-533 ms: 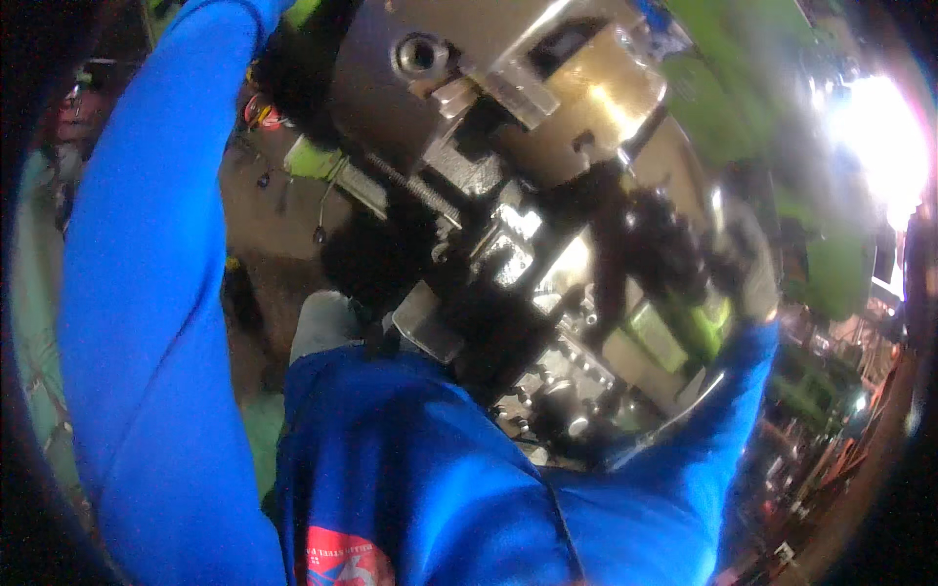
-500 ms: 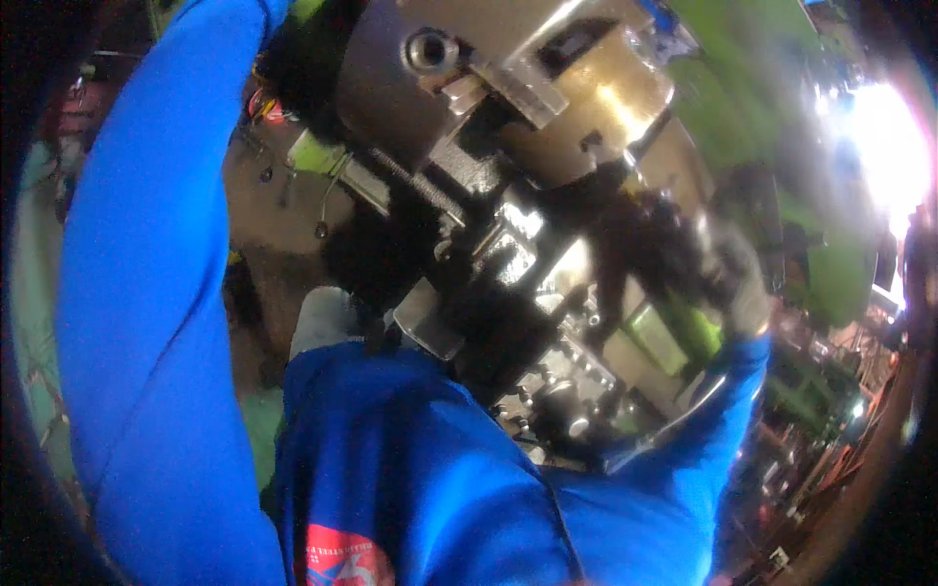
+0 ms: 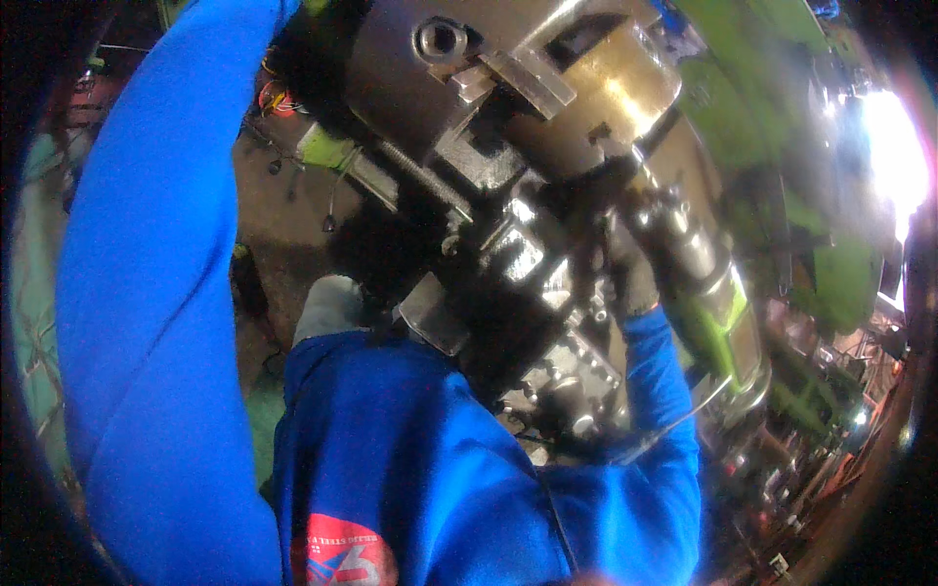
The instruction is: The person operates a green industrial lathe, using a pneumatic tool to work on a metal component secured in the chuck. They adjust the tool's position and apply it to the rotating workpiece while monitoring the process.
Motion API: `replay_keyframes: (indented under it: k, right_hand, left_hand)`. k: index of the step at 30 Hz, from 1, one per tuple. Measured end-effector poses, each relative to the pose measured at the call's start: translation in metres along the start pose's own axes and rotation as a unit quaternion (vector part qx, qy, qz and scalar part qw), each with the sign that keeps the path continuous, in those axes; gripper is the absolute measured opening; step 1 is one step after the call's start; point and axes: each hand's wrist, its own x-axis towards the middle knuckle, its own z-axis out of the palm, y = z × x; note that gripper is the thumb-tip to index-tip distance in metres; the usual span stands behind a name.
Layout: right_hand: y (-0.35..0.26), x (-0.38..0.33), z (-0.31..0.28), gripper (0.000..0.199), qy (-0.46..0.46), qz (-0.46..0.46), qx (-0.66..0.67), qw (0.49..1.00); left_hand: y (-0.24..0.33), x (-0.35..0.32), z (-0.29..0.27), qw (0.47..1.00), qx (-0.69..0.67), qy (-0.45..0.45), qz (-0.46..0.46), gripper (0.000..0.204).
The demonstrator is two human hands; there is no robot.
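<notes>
My right hand [image 3: 633,272], in a dark-smudged greyish covering, is low between the machine's carriage and a shiny metal cylinder [image 3: 684,239] with a narrow tip. Its fingers point away from me into shadow, so their grip and anything in them cannot be made out. My left arm [image 3: 156,225], in a blue sleeve, reaches up past the top edge, and its hand is out of the picture. Ahead is a big lathe chuck [image 3: 396,93] with stepped jaws [image 3: 528,83] and a round socket on its face. Nearer to me sits a blocky metal tool post [image 3: 513,249].
The carriage [image 3: 572,376] with knobs and bolts stands close before my body. A long threaded screw [image 3: 420,176] runs left of the tool post. Green machine casing [image 3: 772,127] rises at the right. A bright light [image 3: 884,156] glares there, and clutter lies beyond.
My right hand has moved left and inward from the cylinder's outer side, uncovering the cylinder and its green-marked body. My left arm has barely shifted.
</notes>
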Motion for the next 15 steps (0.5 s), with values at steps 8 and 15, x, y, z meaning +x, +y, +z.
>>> replay_keyframes:
  k: [8, 15]
  right_hand:
    - [0.021, 0.036, -0.008, 0.032, 0.009, 0.069, 0.376, 0.924]
    - [0.036, 0.052, -0.015, 0.016, 0.029, 0.045, 0.373, 0.927]
  left_hand:
    - [0.0, -0.001, -0.003, 0.998, 0.044, -0.043, -0.003, 0.024]
    - [0.0, 0.0, -0.001, 1.0, -0.01, -0.009, -0.005, 0.024]
